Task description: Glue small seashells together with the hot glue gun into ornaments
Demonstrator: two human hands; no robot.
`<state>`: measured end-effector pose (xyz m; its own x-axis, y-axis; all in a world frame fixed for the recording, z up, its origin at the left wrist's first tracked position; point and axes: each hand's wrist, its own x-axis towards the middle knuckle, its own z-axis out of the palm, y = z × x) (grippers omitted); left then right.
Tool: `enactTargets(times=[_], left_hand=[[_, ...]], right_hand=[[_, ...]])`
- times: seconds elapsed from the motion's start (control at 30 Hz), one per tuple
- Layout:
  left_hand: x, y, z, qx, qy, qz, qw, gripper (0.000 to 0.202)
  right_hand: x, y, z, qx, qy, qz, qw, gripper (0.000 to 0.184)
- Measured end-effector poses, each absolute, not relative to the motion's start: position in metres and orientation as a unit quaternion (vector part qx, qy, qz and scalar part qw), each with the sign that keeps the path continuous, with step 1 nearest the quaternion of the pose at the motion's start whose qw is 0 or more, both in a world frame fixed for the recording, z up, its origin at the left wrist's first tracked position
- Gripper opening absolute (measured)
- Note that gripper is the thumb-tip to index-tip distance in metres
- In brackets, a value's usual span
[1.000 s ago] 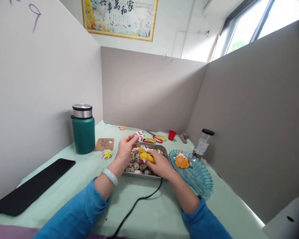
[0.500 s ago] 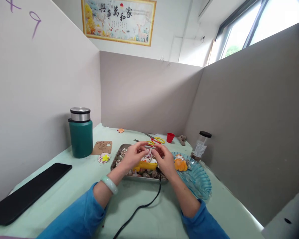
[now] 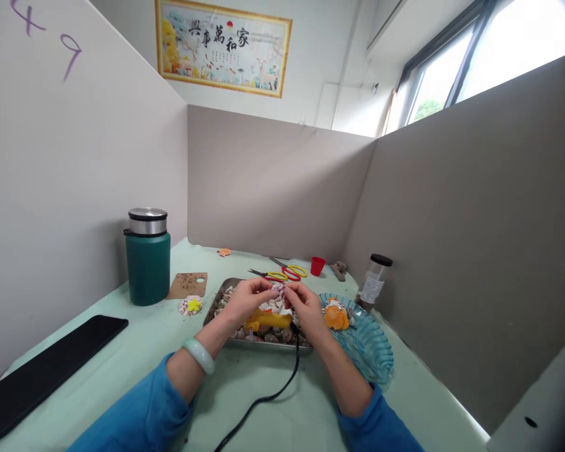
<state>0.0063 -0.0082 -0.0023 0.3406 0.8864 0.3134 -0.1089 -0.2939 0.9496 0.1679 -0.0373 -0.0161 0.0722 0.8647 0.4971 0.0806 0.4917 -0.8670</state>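
Both hands meet above a metal tray [image 3: 215, 306] filled with several small shells. My left hand [image 3: 245, 301] and my right hand [image 3: 305, 306] pinch a small white shell with red marks [image 3: 277, 290] between their fingertips. A yellow glue gun [image 3: 268, 321] lies across the shells in the tray below the hands, and its black cord [image 3: 273, 395] runs back towards me over the table. A pale green bangle [image 3: 198, 355] sits on my left wrist.
A blue glass dish [image 3: 374, 348] with an orange piece stands right of the tray. Behind are scissors [image 3: 287, 273], a red cup [image 3: 317, 266] and a dark-lidded jar [image 3: 371, 285]. At left stand a green flask [image 3: 147, 257], a brown card [image 3: 187, 284], a decorated shell [image 3: 191, 305] and a black keyboard-like bar [image 3: 42, 370].
My right hand let go of the yellow glue gun, which now lies in the tray. It rose to join my left hand on the small shell above the tray.
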Motion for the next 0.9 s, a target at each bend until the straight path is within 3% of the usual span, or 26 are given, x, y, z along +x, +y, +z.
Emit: enactTargets(times=[0.23,0.5,0.9], left_hand=[[0.0086,-0.0103,-0.0007,0.687,0.318,0.475,0.448,0.026],[0.0090,-0.0067,-0.0042,0.659,0.324,0.487,0.473,0.026],[0.0078,-0.0092,0.0006,0.649,0.317,0.476,0.501,0.027]], right_hand=[[0.1689,-0.0333,-0.0220,-0.395,-0.633,0.269,0.609,0.023],[0.1686,-0.0312,-0.0239,-0.373,-0.593,0.328,0.635,0.024],[0.1685,-0.0338,-0.0234,-0.388,-0.621,0.313,0.605,0.025]])
